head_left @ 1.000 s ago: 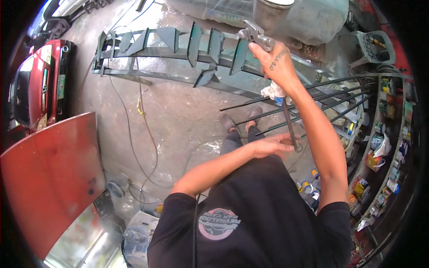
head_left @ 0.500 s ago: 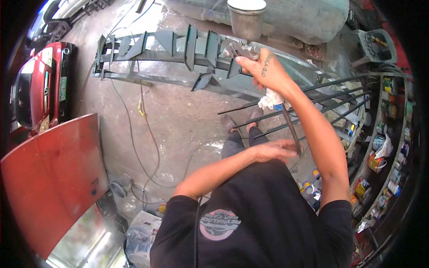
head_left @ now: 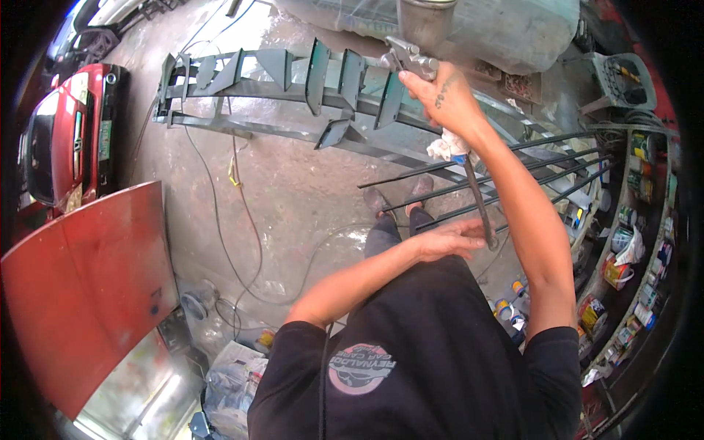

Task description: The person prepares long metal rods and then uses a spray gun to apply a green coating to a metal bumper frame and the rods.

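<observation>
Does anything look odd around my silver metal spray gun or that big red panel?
Yes: a crumpled white wad at the upper end of the dark flexible hose, below your right hand, looks makeshift. The curved red panel has a small dark smudge near its right edge, breaking up the red.

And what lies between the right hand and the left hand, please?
In the head view: a white wrapping, a dark hose, and black rods beyond them.

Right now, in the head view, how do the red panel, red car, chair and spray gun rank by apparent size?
1. Red panel
2. Red car
Chair and spray gun: too alike to rank; the gun is nearer the camera.
</observation>
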A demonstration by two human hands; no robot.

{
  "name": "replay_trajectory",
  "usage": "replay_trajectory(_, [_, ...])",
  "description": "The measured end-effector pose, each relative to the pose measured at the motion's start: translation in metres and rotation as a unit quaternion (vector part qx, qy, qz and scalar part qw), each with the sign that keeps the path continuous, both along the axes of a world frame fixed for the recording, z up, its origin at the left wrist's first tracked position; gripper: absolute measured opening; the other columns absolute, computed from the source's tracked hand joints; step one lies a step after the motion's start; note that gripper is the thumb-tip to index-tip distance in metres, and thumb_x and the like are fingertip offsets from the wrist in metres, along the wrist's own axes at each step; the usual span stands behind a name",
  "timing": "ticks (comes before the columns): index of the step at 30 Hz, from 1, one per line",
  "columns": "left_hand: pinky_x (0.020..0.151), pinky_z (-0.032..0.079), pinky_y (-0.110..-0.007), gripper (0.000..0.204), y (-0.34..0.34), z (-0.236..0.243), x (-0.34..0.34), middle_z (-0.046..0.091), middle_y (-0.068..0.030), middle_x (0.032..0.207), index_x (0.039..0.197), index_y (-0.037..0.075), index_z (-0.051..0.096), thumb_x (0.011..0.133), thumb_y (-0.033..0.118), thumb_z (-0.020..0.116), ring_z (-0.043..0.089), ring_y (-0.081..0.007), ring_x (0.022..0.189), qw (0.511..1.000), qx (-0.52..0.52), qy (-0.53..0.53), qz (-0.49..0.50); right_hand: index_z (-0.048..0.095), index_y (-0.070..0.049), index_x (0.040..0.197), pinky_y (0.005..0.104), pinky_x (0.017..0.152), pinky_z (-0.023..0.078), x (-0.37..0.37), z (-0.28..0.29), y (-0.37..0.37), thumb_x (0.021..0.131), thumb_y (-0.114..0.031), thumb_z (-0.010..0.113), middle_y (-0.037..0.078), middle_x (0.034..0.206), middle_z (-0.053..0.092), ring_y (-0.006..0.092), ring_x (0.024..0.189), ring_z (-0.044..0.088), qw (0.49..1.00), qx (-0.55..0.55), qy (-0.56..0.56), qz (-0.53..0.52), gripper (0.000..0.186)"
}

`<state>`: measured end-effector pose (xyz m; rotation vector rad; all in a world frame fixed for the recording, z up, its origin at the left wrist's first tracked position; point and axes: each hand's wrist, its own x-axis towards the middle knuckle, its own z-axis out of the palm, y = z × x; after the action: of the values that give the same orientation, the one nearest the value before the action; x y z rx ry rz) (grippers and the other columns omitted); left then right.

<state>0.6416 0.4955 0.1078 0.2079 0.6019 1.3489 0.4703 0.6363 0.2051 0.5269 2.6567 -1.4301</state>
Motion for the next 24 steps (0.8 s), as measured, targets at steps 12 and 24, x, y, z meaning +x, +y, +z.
replay_trajectory(12, [0.103,0.045,-0.037,0.069,0.001,0.004,0.007,0.048,-0.0044,0.151,0.155,0.010,0.040,0.098,0.038,0.068,0.042,-0.0185,0.138,0.997,0.048,0.021,-0.062,0.059,0.012,0.081,0.0433,0.063,0.052,0.020,0.014,-0.030,0.088,-0.046,0.070,0.019,0.067,0.063,0.0276,0.061,0.066,0.987,-0.091,-0.113,0.065,0.059])
replay_trajectory(24, [0.103,0.046,-0.040,0.069,-0.027,0.002,-0.029,0.048,-0.0038,0.152,0.157,0.015,0.037,0.098,0.032,0.068,0.045,-0.0203,0.139,0.997,0.005,-0.018,0.074,0.069,0.002,0.098,0.0464,0.079,0.053,-0.050,0.000,-0.037,0.092,-0.039,0.066,0.022,0.082,0.070,0.0411,0.080,0.068,0.997,0.005,0.074,0.014,0.042])
